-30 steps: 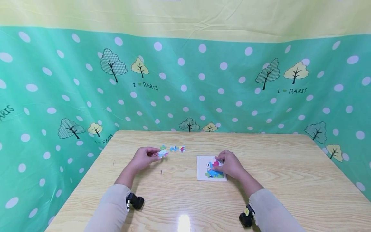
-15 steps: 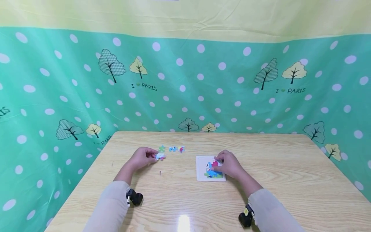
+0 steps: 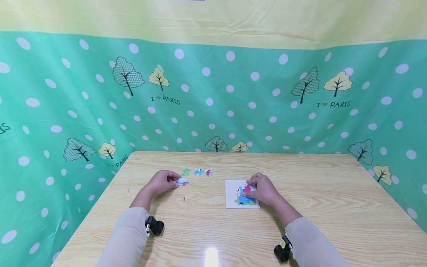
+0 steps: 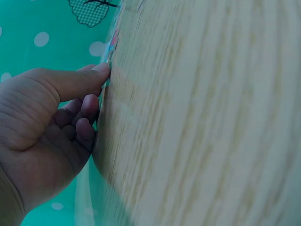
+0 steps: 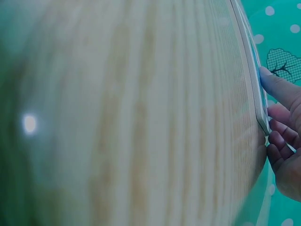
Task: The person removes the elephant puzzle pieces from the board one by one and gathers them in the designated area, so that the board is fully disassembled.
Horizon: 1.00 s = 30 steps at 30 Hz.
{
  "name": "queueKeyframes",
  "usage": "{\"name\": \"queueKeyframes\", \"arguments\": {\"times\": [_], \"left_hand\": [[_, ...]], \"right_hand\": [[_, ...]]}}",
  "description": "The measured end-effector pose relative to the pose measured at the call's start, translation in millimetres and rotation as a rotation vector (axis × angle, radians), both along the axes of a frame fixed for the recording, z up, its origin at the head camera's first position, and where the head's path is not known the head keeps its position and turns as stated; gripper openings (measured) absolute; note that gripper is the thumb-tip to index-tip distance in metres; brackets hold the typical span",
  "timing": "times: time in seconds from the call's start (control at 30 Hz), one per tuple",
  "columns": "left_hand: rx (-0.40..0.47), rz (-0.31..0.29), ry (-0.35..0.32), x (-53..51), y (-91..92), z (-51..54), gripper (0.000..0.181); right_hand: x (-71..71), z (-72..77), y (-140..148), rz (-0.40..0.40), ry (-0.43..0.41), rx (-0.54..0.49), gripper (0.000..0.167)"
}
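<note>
My left hand [image 3: 162,181] pinches a jigsaw puzzle piece [image 3: 183,181], white and blue with pink, low over the table left of centre. In the left wrist view, the thumb and curled fingers stand at the table's level; the piece shows only edge-on. To the right, my right hand [image 3: 265,190] is over a white square puzzle tray [image 3: 231,200]. Its thumb and forefinger lie at two sides of a red puzzle piece [image 3: 247,188], partly hidden by the hand. Joined blue and green puzzle pieces [image 3: 245,201] lie in the tray.
Beyond my left hand lie a green puzzle piece [image 3: 185,171], a blue puzzle piece [image 3: 198,172] and a yellow-and-red puzzle piece [image 3: 208,172]. A small dark scrap [image 3: 184,199] lies on the wooden table [image 3: 200,222]. A green dotted curtain [image 3: 186,122] hangs behind it.
My left hand has drawn its puzzle piece slightly left and nearer, away from the green piece, and turned it. The right hand has stayed in place on the tray.
</note>
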<state>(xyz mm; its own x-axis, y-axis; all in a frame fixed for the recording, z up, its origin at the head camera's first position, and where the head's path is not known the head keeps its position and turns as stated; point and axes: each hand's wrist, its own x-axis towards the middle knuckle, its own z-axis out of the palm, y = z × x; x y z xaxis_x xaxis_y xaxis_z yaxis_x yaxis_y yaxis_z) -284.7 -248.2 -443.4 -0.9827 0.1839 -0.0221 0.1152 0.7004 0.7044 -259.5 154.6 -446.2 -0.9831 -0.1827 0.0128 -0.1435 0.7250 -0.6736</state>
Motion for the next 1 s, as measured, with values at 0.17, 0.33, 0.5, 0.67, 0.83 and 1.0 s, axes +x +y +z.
{"name": "queueKeyframes", "arguments": {"times": [0.17, 0.33, 0.5, 0.67, 0.83, 1.0], "left_hand": [[0.023, 0.005, -0.008, 1.0, 0.5, 1.0, 0.03], [0.068, 0.025, -0.015, 4.4, 2.9, 3.9, 0.034], [0.13, 0.051, -0.016, 10.6, 9.4, 6.2, 0.035], [0.175, 0.024, 0.008, 17.9, 21.5, 8.9, 0.033], [0.186, -0.044, 0.05, 24.5, 38.1, 11.0, 0.031], [0.226, -0.088, 0.067, 28.2, 56.2, 11.5, 0.03]], "right_hand": [[-0.2, -0.2, 0.7, -0.001, -0.003, -0.002, 0.05], [-0.1, 0.0, 1.7, 0.001, -0.002, -0.003, 0.05], [2.7, 3.3, 3.0, 0.022, 0.003, 0.018, 0.051], [5.4, 3.4, 5.6, 0.066, 0.014, 0.041, 0.051], [5.6, 1.4, 6.8, 0.083, 0.019, 0.058, 0.05], [5.8, 3.4, 6.8, 0.089, 0.024, 0.057, 0.051]]}}
